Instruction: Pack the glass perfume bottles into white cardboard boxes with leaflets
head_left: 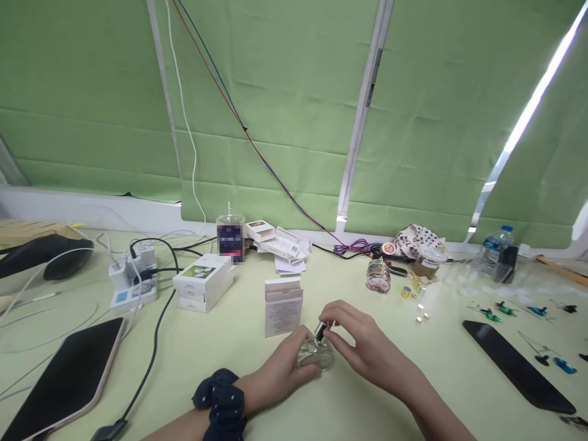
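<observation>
The glass bottle (316,357) sits low, just right of the centre of your view, tilted between your hands just above or on the counter (358,407); the contact underneath is hidden. Your left hand (285,366) is closed around the bottle's body. Your right hand (367,344) is pinched narrow, thumb and fingers at the dark neck piece (321,331); whether they grip it or only touch it, you cannot tell from here.

As far as it shows, the bottle is out in the open and steadied, and the work at its neck looks unfinished. Whether that piece is going on or coming off is unclear.

From the bottle, an upright carton (283,313) stands near at eleven o'clock, its top flap raised; its inside is hidden. A pinkish glass jar (378,277) is at one o'clock, with small gold pieces (419,319) at two. Farther off, you have stacked white boxes (202,293) at ten, a tablet-like device (67,373) at nine and a black phone (519,366) at three.
</observation>
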{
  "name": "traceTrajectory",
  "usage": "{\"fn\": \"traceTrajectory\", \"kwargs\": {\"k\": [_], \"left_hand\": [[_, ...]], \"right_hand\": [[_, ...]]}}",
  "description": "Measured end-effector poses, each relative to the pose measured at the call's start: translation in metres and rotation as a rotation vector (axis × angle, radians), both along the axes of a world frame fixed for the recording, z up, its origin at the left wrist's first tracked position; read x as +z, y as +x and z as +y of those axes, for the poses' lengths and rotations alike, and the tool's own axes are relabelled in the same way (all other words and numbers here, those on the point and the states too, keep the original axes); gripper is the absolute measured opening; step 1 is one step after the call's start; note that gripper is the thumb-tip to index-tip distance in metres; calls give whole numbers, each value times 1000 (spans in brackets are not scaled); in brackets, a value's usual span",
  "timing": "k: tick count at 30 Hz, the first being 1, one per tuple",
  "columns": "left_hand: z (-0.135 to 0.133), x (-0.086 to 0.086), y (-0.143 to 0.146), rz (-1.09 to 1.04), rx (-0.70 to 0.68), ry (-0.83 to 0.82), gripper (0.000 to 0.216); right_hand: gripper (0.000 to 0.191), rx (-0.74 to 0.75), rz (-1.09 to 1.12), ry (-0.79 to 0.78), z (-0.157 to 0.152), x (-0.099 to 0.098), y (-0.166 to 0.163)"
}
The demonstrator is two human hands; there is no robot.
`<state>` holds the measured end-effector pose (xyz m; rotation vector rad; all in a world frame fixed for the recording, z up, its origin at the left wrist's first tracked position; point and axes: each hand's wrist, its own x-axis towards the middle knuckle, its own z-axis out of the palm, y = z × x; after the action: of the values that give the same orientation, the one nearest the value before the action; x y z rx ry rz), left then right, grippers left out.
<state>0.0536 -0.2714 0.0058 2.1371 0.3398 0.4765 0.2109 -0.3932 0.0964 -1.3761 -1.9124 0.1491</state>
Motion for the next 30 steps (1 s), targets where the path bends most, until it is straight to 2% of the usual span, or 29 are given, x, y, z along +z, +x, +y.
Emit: {"fn": "traceTrajectory", "kwargs": {"k": [4,7,14,25,28,30], "left_hand": [[0,0,0,-20,0,-3,33],[0,1,1,-35,-7,-17,35],[0,2,0,-21,-16,-18,33],[-3,4,-1,-20,-37,-10,35],[2,7,-11,-76,-33,126,49],[11,11,-21,-216,79,381,51]], "right_hand": [[18,18,-91,-53,4,-4,-2],[21,28,-66,-67,7,-13,-4],[23,8,74,50,9,-39,-3],[18,-42,164,138,12,-62,-7],[26,-66,162,110,11,-76,-9],[38,-71,164,72,9,-85,-8]]}}
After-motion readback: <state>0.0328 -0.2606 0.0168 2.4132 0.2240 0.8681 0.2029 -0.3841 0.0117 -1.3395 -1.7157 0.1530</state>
